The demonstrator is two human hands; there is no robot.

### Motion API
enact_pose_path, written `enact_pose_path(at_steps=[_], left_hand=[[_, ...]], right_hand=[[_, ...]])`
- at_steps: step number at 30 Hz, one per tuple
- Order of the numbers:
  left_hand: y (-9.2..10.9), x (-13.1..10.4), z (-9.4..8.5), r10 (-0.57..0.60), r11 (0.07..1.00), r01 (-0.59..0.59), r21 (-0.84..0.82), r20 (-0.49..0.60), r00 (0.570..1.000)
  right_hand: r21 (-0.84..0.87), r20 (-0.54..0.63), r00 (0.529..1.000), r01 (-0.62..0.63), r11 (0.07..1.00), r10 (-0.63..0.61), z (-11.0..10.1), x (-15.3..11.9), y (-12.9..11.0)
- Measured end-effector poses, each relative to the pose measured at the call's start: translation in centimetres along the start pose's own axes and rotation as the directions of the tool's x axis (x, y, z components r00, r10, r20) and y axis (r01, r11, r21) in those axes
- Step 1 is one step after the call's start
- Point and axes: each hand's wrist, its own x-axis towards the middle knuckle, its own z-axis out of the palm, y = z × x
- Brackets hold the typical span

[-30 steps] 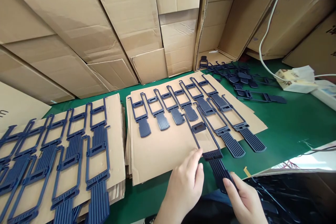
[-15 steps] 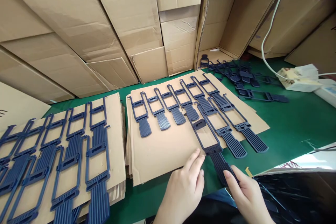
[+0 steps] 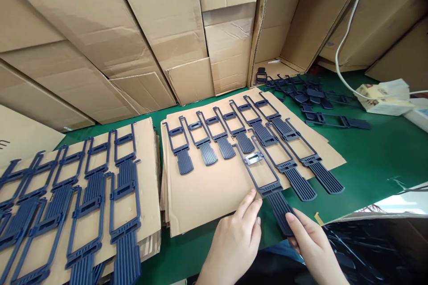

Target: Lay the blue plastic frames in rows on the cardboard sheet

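Where hands (image 3: 267, 240) meet: plastic frame (image 3: 264, 178).

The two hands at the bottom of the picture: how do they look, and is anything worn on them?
The left hand and the right hand are both bare: no gloves, no rings, no watch or bracelet in view. The fingernails are short and unpainted. No sleeve shows on the visible forearms.

A green counter (image 3: 374, 164) carries two cardboard stacks (image 3: 207, 191), one lower left and one centre, loose dark-blue plastic parts (image 3: 310, 98) at upper right, and a white power strip (image 3: 384, 98) at far right.
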Motion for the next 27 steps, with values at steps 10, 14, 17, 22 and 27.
enact_pose_path(at_steps=[10, 14, 17, 22, 27], left_hand=[[-0.5, -0.3, 0.7, -0.096, 0.992, 0.085, -0.090, -0.136, 0.986], [-0.9, -0.6, 0.6, -0.087, 0.993, 0.069, -0.095, -0.201, 0.976], [-1.0, -0.6, 0.4, -0.086, 0.991, 0.063, -0.119, -0.199, 0.976], [-0.8, -0.7, 0.7, -0.060, 0.981, 0.015, -0.195, -0.229, 0.971], [-1.5, -2.7, 2.4, -0.048, 0.963, -0.071, -0.260, -0.425, 0.904]], right_hand=[[0.299, 0.221, 0.959, -0.242, 0.923, 0.180, 0.2, 1.0, 0.2], [0.336, 0.227, 0.953, -0.268, 0.903, 0.198, 0.3, 0.6, -0.3], [0.366, 0.272, 0.941, -0.295, 0.883, 0.202, 0.4, 0.7, -0.4], [0.441, 0.408, 0.897, -0.357, 0.824, 0.170, 0.9, 1.1, 0.1], [0.298, 0.382, 0.902, -0.326, 0.897, 0.201, -2.4, -1.0, 1.2]])
